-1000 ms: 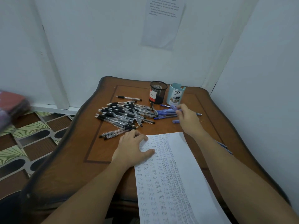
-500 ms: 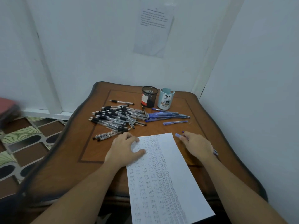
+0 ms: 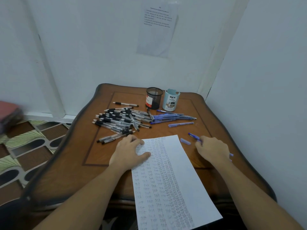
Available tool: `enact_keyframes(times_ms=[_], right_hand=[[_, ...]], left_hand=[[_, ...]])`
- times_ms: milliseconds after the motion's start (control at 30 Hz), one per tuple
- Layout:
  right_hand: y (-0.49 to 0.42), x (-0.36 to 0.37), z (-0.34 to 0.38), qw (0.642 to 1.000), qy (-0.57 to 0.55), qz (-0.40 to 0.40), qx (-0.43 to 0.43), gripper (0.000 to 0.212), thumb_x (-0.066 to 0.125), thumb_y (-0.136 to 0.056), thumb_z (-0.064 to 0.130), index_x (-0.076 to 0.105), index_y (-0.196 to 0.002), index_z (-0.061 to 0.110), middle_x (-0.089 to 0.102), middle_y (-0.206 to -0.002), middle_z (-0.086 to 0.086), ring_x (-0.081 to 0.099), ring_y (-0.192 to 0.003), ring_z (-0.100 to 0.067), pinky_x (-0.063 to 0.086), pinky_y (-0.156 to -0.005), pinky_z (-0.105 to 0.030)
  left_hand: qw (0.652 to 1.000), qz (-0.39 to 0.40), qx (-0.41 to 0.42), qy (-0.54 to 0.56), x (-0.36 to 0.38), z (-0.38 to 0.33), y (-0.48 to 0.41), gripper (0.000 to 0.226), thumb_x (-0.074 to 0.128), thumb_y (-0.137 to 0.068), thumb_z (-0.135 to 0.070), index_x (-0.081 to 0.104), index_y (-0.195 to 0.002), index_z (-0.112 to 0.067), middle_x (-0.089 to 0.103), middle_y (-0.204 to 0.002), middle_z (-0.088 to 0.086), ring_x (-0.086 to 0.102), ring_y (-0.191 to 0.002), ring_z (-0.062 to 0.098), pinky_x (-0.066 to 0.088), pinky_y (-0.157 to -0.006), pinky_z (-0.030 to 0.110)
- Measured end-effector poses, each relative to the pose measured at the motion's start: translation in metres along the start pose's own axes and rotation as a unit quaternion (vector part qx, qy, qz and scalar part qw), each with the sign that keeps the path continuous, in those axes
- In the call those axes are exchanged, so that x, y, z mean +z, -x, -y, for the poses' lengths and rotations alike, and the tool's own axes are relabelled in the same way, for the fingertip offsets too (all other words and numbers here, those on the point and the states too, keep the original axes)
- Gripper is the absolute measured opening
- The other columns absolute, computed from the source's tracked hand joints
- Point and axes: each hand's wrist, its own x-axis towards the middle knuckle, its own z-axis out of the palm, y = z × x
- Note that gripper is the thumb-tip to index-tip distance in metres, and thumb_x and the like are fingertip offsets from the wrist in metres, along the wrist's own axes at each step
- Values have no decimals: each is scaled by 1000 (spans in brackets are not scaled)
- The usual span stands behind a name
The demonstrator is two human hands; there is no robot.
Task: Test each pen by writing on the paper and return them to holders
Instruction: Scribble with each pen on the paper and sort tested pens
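Blue pen (image 3: 194, 136) diagonal, tip far-left

Open tabletop (image 3: 99, 155) left of the paper (image 3: 174, 180) — pen heaps (image 3: 119, 120) in front of both holders (image 3: 154, 98).

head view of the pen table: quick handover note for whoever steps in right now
Left hand: flat on the paper's top left, pressing it down.
Right hand: grips an uncapped blue pen beside the paper; its cap lies on the table.
Black pens and blue pens lie piled before the mesh holder and light blue holder; none sticks out of either.
Done: rows of "test" fill most of the paper.
Left: test this pen, cap it, then work through the piles into the holders.
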Motion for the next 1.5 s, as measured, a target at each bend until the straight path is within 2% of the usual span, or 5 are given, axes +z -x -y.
enact_keyframes(times_ms=[167,333,633,800,1500], right_hand=[[-5,-3,11,977,-209,-29,-27,34,44,-106,21,49,-140,25,66,-106,-4,63,-81,-18,58,-73,-31],[-10,-9,50,790,-611,-9,48,18,50,-101,8,64,-98,19,72,-95,-6,70,-90,-23,56,-59,-28],[-24,15,97,728,-682,54,41,18,50,-105,23,62,-96,12,69,-79,-11,58,-66,-17,41,-52,-27],[-33,33,101,809,-581,77,48,19,83,-75,27,65,-70,24,65,-121,8,65,-105,-18,52,-96,-51],[-23,29,105,854,-517,21,41,24,67,-86,3,52,-68,11,60,-70,-16,59,-70,-23,54,-82,-38]], left_hand=[[1000,-3,1,-2,-1,-1,0,55,56,-85,-69,56,-130,-37,43,-125,-16,36,-118,5,29,-101,29],[1000,-1,-5,4,1,0,-1,55,57,-83,-71,56,-128,-39,42,-123,-18,35,-117,4,28,-97,27],[1000,-4,-7,8,1,2,-5,51,60,-81,-70,56,-123,-41,42,-121,-17,33,-115,3,26,-99,28],[1000,-6,-2,-3,3,3,-8,51,59,-80,-70,56,-122,-41,41,-120,-17,33,-116,5,25,-97,28],[1000,25,11,-13,5,5,-11,62,57,-84,-68,50,-139,-41,37,-147,-17,28,-137,7,22,-113,34]])
